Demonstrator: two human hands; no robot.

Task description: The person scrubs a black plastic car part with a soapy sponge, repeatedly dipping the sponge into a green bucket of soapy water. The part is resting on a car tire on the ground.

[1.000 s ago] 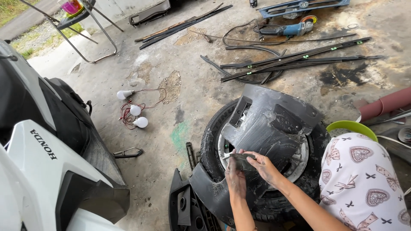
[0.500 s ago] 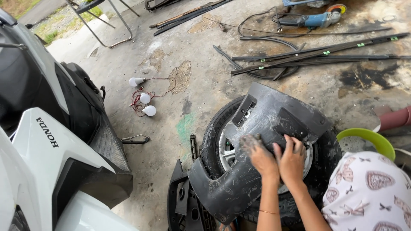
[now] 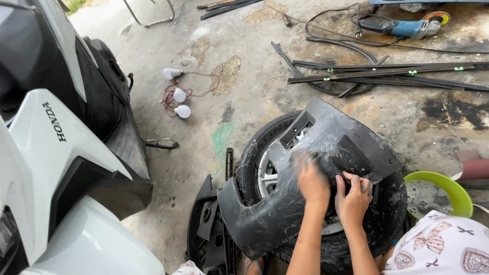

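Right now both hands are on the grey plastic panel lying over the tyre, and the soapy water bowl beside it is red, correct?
Not quite. The head view shows the bowl is green, not red. The rest holds: the left hand and the right hand both rest on the grey plastic panel, which lies over the tyre.

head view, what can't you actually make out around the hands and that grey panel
- Left hand: motion-blurred on the grey plastic panel; whether it holds a cloth or sponge cannot be told.
- Right hand: fingers curl over the panel's edge, so the fingertips are hidden.
- Tyre: mostly covered by the panel.
- Green basin: partly hidden behind patterned clothing.
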